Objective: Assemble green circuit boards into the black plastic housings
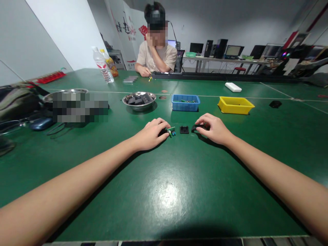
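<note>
My left hand [155, 134] rests on the green table, its thumb and fingers closed on a small circuit board [171, 131] with green and blue parts. Just right of that board lies a small black plastic case half [184, 130], its hollow side up, touched by neither hand. My right hand [212, 129] is closed round a black plastic piece [196, 127], held low over the table to the right of the case half. My fingers cover much of this piece, so its full shape is hidden.
Beyond my hands stand a steel bowl [139, 101] of black cases, a blue bin [185, 103] with small boards and a yellow bin [236, 105]. At left are a bag [20, 99] and a mouse [41, 123]. A bottle [103, 66] and a seated person [157, 51] are opposite.
</note>
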`<control>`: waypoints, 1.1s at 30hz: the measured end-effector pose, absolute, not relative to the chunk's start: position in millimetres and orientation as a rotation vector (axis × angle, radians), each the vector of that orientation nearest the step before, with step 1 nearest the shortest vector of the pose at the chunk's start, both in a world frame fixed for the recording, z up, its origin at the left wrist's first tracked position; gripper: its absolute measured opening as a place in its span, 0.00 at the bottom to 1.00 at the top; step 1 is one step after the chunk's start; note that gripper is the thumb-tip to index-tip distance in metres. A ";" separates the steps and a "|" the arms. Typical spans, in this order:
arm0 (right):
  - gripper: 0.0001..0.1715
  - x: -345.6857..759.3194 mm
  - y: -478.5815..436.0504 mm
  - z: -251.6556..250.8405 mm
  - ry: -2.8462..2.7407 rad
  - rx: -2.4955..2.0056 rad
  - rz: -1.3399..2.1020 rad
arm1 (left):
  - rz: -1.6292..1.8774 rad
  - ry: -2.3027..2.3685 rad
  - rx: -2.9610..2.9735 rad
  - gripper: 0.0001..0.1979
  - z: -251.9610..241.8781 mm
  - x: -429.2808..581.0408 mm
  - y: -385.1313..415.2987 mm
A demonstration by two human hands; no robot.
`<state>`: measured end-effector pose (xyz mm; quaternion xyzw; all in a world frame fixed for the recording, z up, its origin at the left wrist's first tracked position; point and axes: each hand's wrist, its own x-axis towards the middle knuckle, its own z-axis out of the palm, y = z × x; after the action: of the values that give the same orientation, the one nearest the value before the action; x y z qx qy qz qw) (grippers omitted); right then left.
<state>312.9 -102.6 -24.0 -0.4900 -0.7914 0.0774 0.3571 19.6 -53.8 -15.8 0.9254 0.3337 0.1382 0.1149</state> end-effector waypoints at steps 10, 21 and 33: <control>0.16 312.4 -100.0 -26.7 -2.248 -1.376 0.090 | 0.404 0.957 2.728 0.14 -15.3 18.7 -53.3; 0.09 303.0 -105.9 -26.5 -2.152 -1.251 0.001 | 0.430 0.915 2.735 0.13 -16.7 18.0 -51.4; 0.16 261.5 -138.5 -22.7 -2.420 -0.889 0.089 | 0.512 0.653 2.657 0.09 -11.2 37.8 -96.8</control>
<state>261.5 -138.5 -22.7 -0.3311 -0.9013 0.0330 0.2775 37.8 -96.8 -11.2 0.9392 0.2310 0.1810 0.1780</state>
